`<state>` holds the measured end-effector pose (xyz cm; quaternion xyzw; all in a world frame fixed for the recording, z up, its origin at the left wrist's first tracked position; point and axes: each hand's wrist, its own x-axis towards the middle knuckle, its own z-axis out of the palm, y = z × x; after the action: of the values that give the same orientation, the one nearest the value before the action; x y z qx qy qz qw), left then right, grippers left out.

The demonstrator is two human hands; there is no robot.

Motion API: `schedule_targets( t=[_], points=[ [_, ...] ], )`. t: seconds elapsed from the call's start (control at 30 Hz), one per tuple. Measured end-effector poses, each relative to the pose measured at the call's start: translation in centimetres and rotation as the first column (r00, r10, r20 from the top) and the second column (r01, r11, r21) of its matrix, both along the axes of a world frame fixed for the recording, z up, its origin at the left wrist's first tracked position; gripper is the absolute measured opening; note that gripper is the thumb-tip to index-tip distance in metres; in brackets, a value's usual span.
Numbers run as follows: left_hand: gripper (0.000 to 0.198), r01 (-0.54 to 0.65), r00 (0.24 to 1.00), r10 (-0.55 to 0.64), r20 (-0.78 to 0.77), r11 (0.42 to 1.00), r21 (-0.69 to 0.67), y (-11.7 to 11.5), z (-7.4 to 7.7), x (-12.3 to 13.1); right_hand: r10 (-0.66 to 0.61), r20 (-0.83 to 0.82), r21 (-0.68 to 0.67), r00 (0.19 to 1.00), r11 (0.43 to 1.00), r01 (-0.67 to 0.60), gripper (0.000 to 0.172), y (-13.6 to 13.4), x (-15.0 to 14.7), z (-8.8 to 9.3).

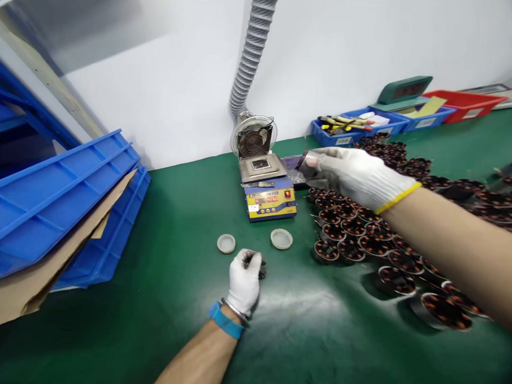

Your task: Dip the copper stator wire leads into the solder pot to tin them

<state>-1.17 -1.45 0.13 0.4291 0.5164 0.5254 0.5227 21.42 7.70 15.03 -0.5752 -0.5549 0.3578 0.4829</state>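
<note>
My right hand, in a white knit glove with a yellow cuff, grips a dark ring-shaped motor stator by its side. It is raised beside a blue and yellow solder pot with a lit red display. My left hand, gloved and with a blue wrist strap, is curled low over the table with fingers closed; whatever they hold is hidden. Just beyond it lie two small pale round dishes, a left dish and a right dish. Rows of wound stators stand below my right forearm.
A grey fume hose with a round hood hangs behind the solder pot. Blue bins with cardboard lean at the left. Along the wall are a blue tool tray and a red tray on the green table.
</note>
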Motion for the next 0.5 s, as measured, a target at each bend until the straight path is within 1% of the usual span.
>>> schedule_targets(
  t=[0.03,0.1,0.17,0.2,0.23,0.27,0.3,0.33,0.37,0.4,0.43,0.47,0.5],
  points=[
    [0.041,-0.004,1.000,0.004,-0.008,1.000,0.005,0.0,0.0,-0.1,0.016,-0.039,-0.024,0.999,1.000,-0.017,0.060,-1.5,0.1,-0.6],
    [0.040,-0.005,1.000,0.005,-0.023,1.000,0.011,-0.1,0.0,-0.2,0.042,-0.089,-0.059,0.995,0.997,-0.047,0.069,-5.0,0.4,-2.3],
    [0.037,0.004,1.000,-0.004,-0.031,1.000,0.005,-0.2,0.0,-0.3,0.098,-0.114,-0.095,0.989,0.989,-0.109,0.078,-9.2,0.6,-4.8],
    [0.036,0.005,0.999,-0.005,-0.037,1.000,0.000,-0.3,0.0,-0.4,0.132,-0.137,-0.109,0.982,0.983,-0.148,0.077,-11.4,0.7,-6.3],
    [0.035,0.002,0.999,-0.003,-0.046,1.000,-0.005,-0.4,0.0,-0.5,0.128,-0.153,-0.128,0.980,0.981,-0.148,0.072,-13.7,0.8,-7.8],
    [0.035,-0.002,0.998,0.002,-0.061,1.000,-0.009,-0.4,0.0,-0.6,0.076,-0.137,-0.132,0.988,0.987,-0.094,0.065,-15.9,0.9,-9.4],
    [0.034,-0.009,0.997,0.008,-0.080,1.000,-0.009,-0.4,0.0,-0.7,-0.019,-0.088,-0.081,0.996,0.997,0.012,0.058,-18.1,1.1,-10.9],
    [0.034,-0.015,0.995,0.015,-0.098,1.000,-0.007,-0.3,-0.1,-0.8,-0.118,-0.052,-0.003,0.992,0.993,0.118,0.052,-20.2,1.4,-12.2],
    [0.033,-0.020,0.993,0.019,-0.113,1.000,-0.006,-0.2,-0.1,-0.9,-0.231,-0.030,0.071,0.972,0.970,0.233,0.047,-22.1,1.9,-13.4],
    [0.033,-0.027,0.992,0.026,-0.121,1.000,-0.006,0.0,-0.2,-1.0,-0.348,-0.028,0.132,0.937,0.928,0.348,0.045,-23.9,2.6,-14.5],
    [0.032,-0.035,0.991,0.033,-0.127,0.999,-0.009,0.1,-0.3,-1.0,-0.466,-0.035,0.155,0.884,0.871,0.465,0.046,-25.5,3.6,-15.4],
    [0.032,-0.043,0.990,0.041,-0.133,0.999,-0.012,0.2,-0.3,-1.1,-0.586,-0.036,0.141,0.810,0.799,0.585,0.048,-27.0,4.9,-16.1],
    [0.032,-0.049,0.989,0.046,-0.140,0.999,-0.015,0.3,-0.4,-1.1,-0.699,-0.026,0.109,0.715,0.709,0.697,0.052,-28.3,6.4,-16.8]
  ],
)
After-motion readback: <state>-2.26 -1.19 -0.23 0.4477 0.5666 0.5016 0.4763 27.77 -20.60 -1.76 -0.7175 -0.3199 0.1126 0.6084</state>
